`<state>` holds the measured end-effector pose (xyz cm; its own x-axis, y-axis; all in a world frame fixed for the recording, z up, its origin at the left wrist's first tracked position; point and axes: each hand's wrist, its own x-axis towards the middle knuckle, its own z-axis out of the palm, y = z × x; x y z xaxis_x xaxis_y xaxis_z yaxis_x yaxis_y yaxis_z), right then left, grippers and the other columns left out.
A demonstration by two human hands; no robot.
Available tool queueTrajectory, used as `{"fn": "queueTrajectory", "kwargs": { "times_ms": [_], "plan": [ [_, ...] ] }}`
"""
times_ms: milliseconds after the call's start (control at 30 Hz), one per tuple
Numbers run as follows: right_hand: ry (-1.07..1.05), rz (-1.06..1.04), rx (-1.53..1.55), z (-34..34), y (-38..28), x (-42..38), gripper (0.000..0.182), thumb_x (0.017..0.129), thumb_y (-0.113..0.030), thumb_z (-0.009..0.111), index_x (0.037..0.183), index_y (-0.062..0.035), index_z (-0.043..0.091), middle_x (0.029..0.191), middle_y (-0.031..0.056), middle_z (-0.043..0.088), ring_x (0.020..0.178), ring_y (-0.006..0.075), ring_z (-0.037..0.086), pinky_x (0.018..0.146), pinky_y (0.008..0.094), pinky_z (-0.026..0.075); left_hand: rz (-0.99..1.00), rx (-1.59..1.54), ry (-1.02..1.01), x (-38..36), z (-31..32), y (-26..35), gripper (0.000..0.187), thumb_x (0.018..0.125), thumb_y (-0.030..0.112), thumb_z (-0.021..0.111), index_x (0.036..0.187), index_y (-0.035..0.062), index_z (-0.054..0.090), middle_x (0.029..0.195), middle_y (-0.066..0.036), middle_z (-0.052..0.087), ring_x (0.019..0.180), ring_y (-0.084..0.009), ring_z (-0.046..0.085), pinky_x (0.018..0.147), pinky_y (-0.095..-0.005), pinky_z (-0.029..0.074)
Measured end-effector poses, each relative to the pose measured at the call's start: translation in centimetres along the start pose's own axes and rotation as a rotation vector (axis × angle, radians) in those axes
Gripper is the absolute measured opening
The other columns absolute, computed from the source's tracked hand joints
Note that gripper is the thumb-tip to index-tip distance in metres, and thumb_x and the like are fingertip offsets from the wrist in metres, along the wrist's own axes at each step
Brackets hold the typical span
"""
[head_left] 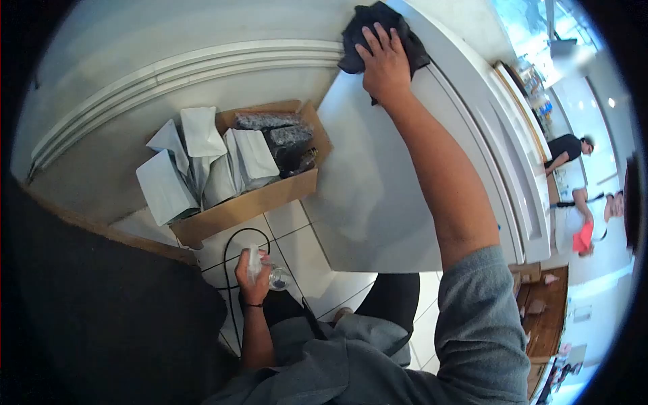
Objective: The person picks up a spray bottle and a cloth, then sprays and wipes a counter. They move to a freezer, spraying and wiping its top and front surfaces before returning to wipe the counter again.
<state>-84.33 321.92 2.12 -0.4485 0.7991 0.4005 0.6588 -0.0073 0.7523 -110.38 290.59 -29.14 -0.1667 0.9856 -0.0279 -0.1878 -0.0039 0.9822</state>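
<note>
My right hand (387,67) is stretched far forward on a bunched black cloth (352,55), holding it against the far end of a white appliance (378,175) that looks like a refrigerator or freezer. Its fingers lie spread over the cloth, and part of the fabric is hidden beneath the palm. Low in the view, my left hand (251,283) is closed round a clear spray bottle (277,278) with a white spray head. The bottle is apart from the appliance, above the tiled floor.
Beside the appliance, an open cardboard box (250,212) holds several white pouches (202,135) and dark plastic-wrapped items (290,138). A black cable (226,260) loops over the floor tiles (290,226). A dark surface (121,297) fills the lower left. Two people (565,148) are in the background at right.
</note>
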Motion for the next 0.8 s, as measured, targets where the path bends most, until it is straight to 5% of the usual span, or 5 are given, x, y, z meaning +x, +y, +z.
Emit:
{"fn": "queueTrajectory", "kwargs": {
  "times_ms": [233,367,567,667,800],
  "plan": [
    [-0.005,0.155,0.08,-7.3,1.1,-14.0,0.05,0.083,-0.015,0.057,0.133,-0.0175,0.061,0.154,0.0048,0.041,0.144,0.0255,0.034,0.119,0.0453,0.022,-0.057,-0.122,-0.033,1.3,1.2,-0.7,0.028,0.075,-0.01,0.056,0.101,0.0006,0.058,0.101,-0.009,0.061,0.095,-0.0182,0.061,0.087,-0.0315,0.05],
    [-0.128,0.238,0.133,-14.0,2.4,-23.8,0.061,0.078,-0.011,0.06,0.139,-0.019,0.056,0.151,0.0023,0.044,0.139,0.0241,0.041,0.116,0.0424,0.027,0.079,-0.131,-0.111,1.9,3.5,0.1,0.03,0.074,-0.007,0.057,0.102,-0.0001,0.057,0.099,-0.01,0.061,0.093,-0.0191,0.061,0.088,-0.0332,0.05],
    [-0.365,0.393,0.001,-20.5,3.0,-35.1,0.079,0.071,-0.014,0.067,0.146,-0.0336,0.048,0.145,-0.0052,0.049,0.132,0.019,0.047,0.112,0.0443,0.029,0.05,-0.12,-0.17,1.0,5.4,0.7,0.028,0.074,-0.004,0.057,0.102,-0.001,0.058,0.101,-0.012,0.061,0.094,-0.0212,0.061,0.089,-0.0339,0.051],
    [-0.448,0.398,-0.035,-20.8,2.4,-36.8,0.083,0.069,-0.016,0.069,0.146,-0.0373,0.047,0.144,-0.0066,0.049,0.131,0.0181,0.048,0.111,0.0459,0.028,0.038,-0.138,-0.161,0.6,5.5,0.3,0.027,0.075,-0.003,0.057,0.101,-0.0011,0.058,0.101,-0.011,0.061,0.093,-0.0209,0.062,0.089,-0.0335,0.051],
    [-0.372,0.321,-0.022,-18.0,1.0,-32.3,0.073,0.076,-0.011,0.064,0.145,-0.0298,0.05,0.149,-0.004,0.046,0.135,0.0201,0.045,0.114,0.0461,0.026,0.033,-0.084,-0.152,0.3,4.7,0.4,0.026,0.074,-0.004,0.055,0.1,-0.0009,0.058,0.097,-0.01,0.062,0.092,-0.0196,0.062,0.086,-0.0333,0.051]
  ]
}}
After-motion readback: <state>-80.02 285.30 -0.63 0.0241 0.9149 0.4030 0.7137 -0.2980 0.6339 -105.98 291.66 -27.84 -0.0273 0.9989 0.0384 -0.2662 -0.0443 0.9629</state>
